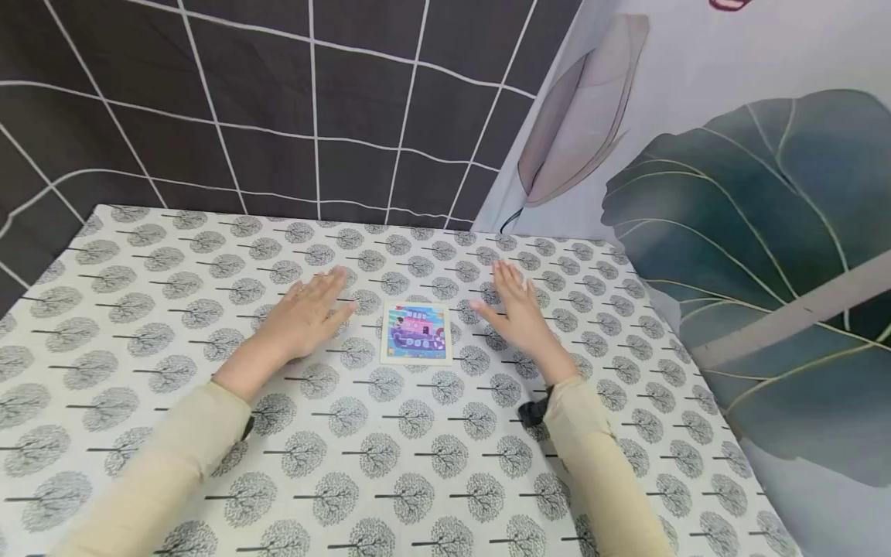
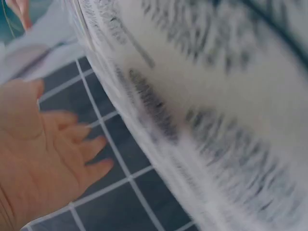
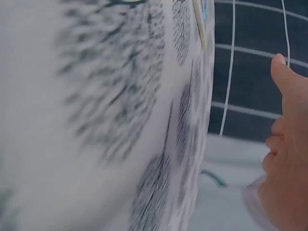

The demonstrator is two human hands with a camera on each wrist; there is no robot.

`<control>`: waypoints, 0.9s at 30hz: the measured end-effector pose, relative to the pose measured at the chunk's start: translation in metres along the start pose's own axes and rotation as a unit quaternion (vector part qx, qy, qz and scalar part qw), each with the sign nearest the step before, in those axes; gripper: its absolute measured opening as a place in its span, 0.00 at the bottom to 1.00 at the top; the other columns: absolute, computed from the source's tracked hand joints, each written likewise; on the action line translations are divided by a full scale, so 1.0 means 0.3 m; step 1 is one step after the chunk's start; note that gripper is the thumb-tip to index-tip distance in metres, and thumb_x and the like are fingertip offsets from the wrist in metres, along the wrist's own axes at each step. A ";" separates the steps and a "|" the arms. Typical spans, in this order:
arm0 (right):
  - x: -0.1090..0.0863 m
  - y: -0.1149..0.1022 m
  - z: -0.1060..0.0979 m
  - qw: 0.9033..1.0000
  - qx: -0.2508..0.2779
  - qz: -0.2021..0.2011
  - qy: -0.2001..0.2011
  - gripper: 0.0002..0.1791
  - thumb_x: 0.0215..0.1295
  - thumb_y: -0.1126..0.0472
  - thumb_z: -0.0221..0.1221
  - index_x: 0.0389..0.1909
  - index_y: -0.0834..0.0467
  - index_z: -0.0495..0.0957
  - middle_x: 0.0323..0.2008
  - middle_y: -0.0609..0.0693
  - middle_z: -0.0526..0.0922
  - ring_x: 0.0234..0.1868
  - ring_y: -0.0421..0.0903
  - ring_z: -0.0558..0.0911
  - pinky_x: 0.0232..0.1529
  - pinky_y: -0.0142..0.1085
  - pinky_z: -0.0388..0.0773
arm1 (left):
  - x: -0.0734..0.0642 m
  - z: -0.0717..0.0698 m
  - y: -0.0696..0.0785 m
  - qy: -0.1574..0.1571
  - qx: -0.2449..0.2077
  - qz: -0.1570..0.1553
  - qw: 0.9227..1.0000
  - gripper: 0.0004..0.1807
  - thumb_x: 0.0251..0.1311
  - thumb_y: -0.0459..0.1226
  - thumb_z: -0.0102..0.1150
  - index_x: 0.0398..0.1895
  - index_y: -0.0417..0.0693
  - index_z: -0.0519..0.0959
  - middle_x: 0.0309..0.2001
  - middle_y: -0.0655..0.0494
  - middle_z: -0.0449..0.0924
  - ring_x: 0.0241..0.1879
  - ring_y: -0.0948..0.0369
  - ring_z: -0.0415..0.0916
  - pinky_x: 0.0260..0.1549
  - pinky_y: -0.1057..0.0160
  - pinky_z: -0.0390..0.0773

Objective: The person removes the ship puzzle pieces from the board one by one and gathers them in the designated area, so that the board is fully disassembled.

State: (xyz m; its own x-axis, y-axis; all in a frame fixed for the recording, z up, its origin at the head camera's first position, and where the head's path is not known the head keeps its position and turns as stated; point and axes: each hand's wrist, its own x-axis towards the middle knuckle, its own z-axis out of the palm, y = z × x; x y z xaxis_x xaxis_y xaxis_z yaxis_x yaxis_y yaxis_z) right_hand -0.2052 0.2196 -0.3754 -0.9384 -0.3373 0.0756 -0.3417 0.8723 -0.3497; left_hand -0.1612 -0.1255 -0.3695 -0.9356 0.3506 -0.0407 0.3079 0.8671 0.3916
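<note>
A small square picture board point(image 1: 418, 333) with a cream border lies flat on the table, its face printed in pink, purple and blue. To its left is my left hand point(image 1: 301, 316), fingers extended and thumb toward the board, apart from it. My right hand point(image 1: 518, 313) is on the other side, also with straight fingers and thumb spread. Neither hand holds anything. The left wrist view shows the left palm point(image 2: 45, 154) with loosely spread fingers; in the right wrist view the right hand point(image 3: 291, 154) appears at the edge. Whether the hands touch the cloth is hard to tell.
A white cloth point(image 1: 376, 454) with grey tree prints covers the table. Behind it hangs a dark curtain point(image 1: 264, 93) with white grid lines. A pale curtain with large leaf prints point(image 1: 759, 216) is at the right. A black band point(image 1: 534, 411) sits at the right wrist.
</note>
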 end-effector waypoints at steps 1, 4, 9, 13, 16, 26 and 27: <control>0.019 -0.010 0.005 1.000 0.001 -0.011 -0.001 0.45 0.67 0.37 0.43 0.73 0.57 0.36 0.73 0.50 0.35 0.74 0.49 0.35 0.70 0.47 0.22 | -0.004 -0.004 0.001 -0.011 0.002 0.014 1.000 0.39 0.69 0.59 0.22 0.73 0.42 0.43 0.74 0.47 0.39 0.71 0.44 0.41 0.69 0.43 0.39; 0.066 -0.041 0.011 0.999 0.004 -0.039 -0.003 0.44 0.66 0.35 0.43 0.73 0.55 0.38 0.73 0.51 0.37 0.73 0.48 0.36 0.71 0.47 0.25 | -0.023 -0.011 0.013 -0.030 0.000 0.059 0.998 0.34 0.70 0.55 0.31 0.71 0.41 0.54 0.72 0.45 0.50 0.69 0.44 0.51 0.68 0.42 0.48; 0.091 -0.088 0.003 0.995 0.073 -0.058 -0.034 0.43 0.65 0.37 0.47 0.73 0.54 0.44 0.73 0.51 0.43 0.74 0.48 0.40 0.72 0.48 0.33 | -0.074 -0.005 0.054 -0.043 0.017 0.118 0.992 0.31 0.69 0.51 0.41 0.68 0.41 0.61 0.69 0.43 0.57 0.66 0.44 0.57 0.66 0.42 0.54; 0.100 -0.132 0.002 0.984 0.144 -0.078 -0.063 0.39 0.62 0.45 0.58 0.70 0.53 0.57 0.72 0.52 0.53 0.72 0.52 0.50 0.70 0.55 0.47 | -0.093 0.004 0.073 -0.036 0.043 0.138 0.989 0.30 0.68 0.50 0.44 0.66 0.43 0.64 0.68 0.43 0.60 0.66 0.44 0.59 0.66 0.43 0.56; 0.129 -0.160 0.022 0.979 0.154 -0.105 -0.076 0.35 0.58 0.50 0.63 0.66 0.56 0.65 0.69 0.55 0.61 0.70 0.54 0.58 0.68 0.56 0.53 | -0.078 0.018 0.075 -0.023 0.035 0.156 0.987 0.29 0.67 0.48 0.46 0.65 0.42 0.65 0.67 0.43 0.61 0.66 0.45 0.59 0.66 0.44 0.56; 0.252 -0.207 0.105 0.971 0.132 -0.119 -0.160 0.19 0.54 0.56 0.67 0.48 0.56 0.81 0.45 0.49 0.83 0.45 0.44 0.80 0.52 0.38 0.76 | 0.066 0.044 0.181 -0.123 0.045 0.222 0.966 0.29 0.67 0.48 0.45 0.65 0.40 0.65 0.67 0.48 0.62 0.68 0.50 0.57 0.69 0.49 0.51; 0.260 -0.209 0.110 0.968 0.127 -0.121 -0.177 0.18 0.54 0.57 0.67 0.46 0.56 0.82 0.42 0.48 0.84 0.42 0.43 0.81 0.50 0.36 0.77 | 0.073 0.050 0.194 -0.141 0.047 0.227 0.963 0.30 0.67 0.48 0.45 0.66 0.39 0.64 0.68 0.48 0.60 0.68 0.49 0.55 0.69 0.49 0.50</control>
State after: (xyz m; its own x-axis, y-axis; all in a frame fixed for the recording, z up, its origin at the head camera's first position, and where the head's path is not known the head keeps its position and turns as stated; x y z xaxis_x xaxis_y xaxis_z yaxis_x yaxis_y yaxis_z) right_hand -0.2552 0.1269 -0.3784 -0.7406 -0.6601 -0.1253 -0.4830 0.6527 -0.5837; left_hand -0.1613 -0.0621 -0.3614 -0.6218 0.7711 -0.1373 0.7002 0.6258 0.3437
